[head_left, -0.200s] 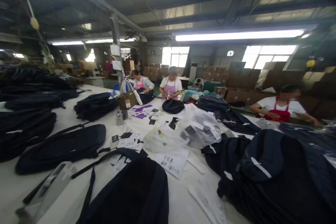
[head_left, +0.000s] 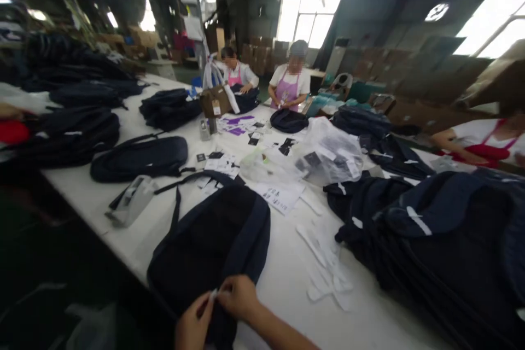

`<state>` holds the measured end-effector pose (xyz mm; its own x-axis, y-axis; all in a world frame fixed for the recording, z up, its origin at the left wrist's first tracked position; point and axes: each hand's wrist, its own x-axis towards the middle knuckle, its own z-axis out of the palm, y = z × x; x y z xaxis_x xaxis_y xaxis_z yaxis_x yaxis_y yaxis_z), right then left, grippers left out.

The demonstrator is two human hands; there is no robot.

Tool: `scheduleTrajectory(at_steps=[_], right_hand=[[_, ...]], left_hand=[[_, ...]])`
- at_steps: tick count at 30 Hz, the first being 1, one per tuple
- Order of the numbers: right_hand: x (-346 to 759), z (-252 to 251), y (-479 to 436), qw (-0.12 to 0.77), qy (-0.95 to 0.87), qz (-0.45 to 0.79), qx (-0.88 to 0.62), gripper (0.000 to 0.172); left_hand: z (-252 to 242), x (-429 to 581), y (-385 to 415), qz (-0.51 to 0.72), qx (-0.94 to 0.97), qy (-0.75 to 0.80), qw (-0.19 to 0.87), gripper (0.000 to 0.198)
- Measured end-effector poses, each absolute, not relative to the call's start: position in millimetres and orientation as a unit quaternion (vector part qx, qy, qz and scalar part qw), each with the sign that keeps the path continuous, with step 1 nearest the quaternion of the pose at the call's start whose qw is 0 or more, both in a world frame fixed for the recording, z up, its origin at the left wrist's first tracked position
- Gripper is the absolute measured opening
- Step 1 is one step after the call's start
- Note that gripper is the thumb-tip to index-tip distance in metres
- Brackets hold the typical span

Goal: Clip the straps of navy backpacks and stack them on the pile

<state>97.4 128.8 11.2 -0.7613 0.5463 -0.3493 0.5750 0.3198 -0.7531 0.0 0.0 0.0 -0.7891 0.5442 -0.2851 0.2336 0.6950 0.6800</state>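
Observation:
A dark navy backpack [head_left: 205,229] lies on the white table in front of me, its strap stretched out at the far left. At its near end, my left hand [head_left: 192,322] and my right hand [head_left: 240,296] meet over the fabric. Both have fingers closed in a pinch on a small white strip [head_left: 214,295], most of which the fingertips cover. Whether the strip is fastened to the backpack, I cannot tell. Several loose white strips [head_left: 328,268] lie to the right of my hands.
Stacked navy backpacks [head_left: 435,246] rise at the right, some with white strips. A clear plastic holder [head_left: 133,199] stands near the table's left edge [head_left: 102,238]. Beyond lie a handwritten paper [head_left: 281,197], plastic bags [head_left: 328,147] and scattered tags. Several people work around the table.
The view has tilted down, showing the table's near edge and floor. Both my hands, out of sight before, now show at the backpack's near end with the white strip.

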Motion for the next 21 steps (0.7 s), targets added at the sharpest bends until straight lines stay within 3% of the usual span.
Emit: scheduleTrajectory(at_steps=[3, 9, 21], right_hand=[[97.0, 9.9, 126.9, 0.024, 0.815, -0.465, 0.345, 0.019], [100.3, -0.8, 136.3, 0.044, 0.759, -0.587, 0.278, 0.026], [97.9, -0.3, 127.9, 0.018, 0.778, -0.562, 0.280, 0.015]], left_hand=[[5.9, 11.5, -7.3, 0.362, 0.226, 0.874, 0.231, 0.037], [16.4, 19.7, -4.8, 0.404, 0.276, 0.855, 0.173, 0.032], [10.2, 22.0, -9.8, 0.489, 0.116, 0.812, 0.297, 0.035]])
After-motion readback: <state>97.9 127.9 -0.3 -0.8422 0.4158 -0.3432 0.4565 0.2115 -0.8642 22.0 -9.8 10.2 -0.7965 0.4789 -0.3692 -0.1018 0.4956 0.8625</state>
